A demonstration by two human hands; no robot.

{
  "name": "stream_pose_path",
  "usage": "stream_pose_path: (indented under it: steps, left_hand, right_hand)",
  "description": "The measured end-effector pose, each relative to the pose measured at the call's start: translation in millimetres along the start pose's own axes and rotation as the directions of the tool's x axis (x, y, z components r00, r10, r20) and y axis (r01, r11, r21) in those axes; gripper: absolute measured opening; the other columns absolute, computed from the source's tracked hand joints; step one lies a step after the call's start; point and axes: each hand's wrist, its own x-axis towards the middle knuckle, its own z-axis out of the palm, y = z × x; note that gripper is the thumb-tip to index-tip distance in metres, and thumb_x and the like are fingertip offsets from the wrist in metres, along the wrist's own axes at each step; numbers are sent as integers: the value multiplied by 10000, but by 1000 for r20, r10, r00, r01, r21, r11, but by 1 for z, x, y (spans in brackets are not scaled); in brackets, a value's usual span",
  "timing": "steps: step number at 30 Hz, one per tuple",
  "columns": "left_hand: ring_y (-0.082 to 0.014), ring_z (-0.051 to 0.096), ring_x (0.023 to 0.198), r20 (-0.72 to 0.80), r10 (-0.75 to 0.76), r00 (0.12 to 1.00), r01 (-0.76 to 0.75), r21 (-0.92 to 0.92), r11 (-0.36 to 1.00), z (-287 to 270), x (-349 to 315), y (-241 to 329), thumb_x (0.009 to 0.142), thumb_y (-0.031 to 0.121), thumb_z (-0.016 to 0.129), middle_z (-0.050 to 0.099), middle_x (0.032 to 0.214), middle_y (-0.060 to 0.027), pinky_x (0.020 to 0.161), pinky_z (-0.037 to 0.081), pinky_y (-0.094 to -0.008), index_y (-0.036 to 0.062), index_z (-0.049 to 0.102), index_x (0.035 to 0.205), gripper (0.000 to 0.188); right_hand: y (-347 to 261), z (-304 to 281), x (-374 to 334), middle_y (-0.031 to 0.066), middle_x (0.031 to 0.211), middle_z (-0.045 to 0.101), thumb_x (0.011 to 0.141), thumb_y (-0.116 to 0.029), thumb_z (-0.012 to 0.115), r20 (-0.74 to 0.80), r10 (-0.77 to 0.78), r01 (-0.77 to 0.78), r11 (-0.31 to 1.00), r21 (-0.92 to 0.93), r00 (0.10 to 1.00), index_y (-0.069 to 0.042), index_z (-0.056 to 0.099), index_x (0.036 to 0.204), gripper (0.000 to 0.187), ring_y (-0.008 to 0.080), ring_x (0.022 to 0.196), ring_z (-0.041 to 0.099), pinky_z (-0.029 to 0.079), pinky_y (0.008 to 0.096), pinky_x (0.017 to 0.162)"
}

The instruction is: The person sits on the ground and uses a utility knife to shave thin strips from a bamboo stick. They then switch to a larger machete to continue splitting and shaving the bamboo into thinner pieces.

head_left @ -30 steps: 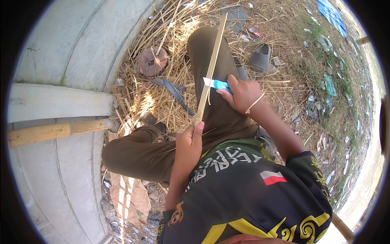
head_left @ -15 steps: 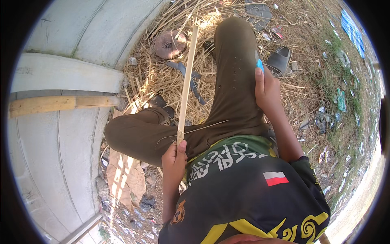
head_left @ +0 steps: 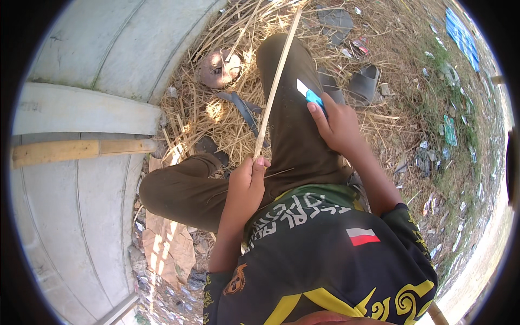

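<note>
My left hand is closed around the near end of a long, pale bamboo strip. The strip points away from me, tilted a little to the right, and passes in front of my right thigh. In my right hand is a blue-handled utility knife, its light blade out and pointing up and left toward the strip. Blade and strip are apart. A thin sliver lies across my lap below the strip.
Bamboo shavings litter the ground ahead, with a round pinkish block and a dark strap-like piece among them. A grey sandal lies beyond my right hand. At left stand a concrete wall and a bamboo pole.
My right hand has moved left over my thigh, bringing the knife blade into view. My left hand has shifted up and right, and the strip now leans further right. My right knee has moved left.
</note>
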Motion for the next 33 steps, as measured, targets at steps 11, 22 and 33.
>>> stream_pose_path:
  steps: [11,22,33]
  left_hand:
    - [-491,629,726,-13,225,974,-188,504,843,42,71,40,1063,198,456,624,723,-275,655,463,-563,-34,556,925,288]
    - [-478,635,732,-38,177,984,-123,576,808,45,30,24,1059,169,466,626,765,-263,651,472,-563,-16,511,955,217]
    - [-127,488,562,252,-345,904,375,-82,923,-45,-94,-33,1110,329,462,512,655,-8,529,372,-293,-1,594,983,377]
  right_hand:
    - [-12,-21,23,181,631,605,1059,-522,444,315,-53,79,995,-69,948,-34,575,860,543,414,623,625,467,513,580]
    - [-3,-7,8,146,576,606,1033,-525,508,155,44,-11,978,-208,987,-53,571,857,507,388,550,637,493,495,515]
    - [13,-8,-3,198,603,611,1053,-534,470,-58,322,-326,941,-88,945,-29,584,831,564,418,600,648,485,487,541]
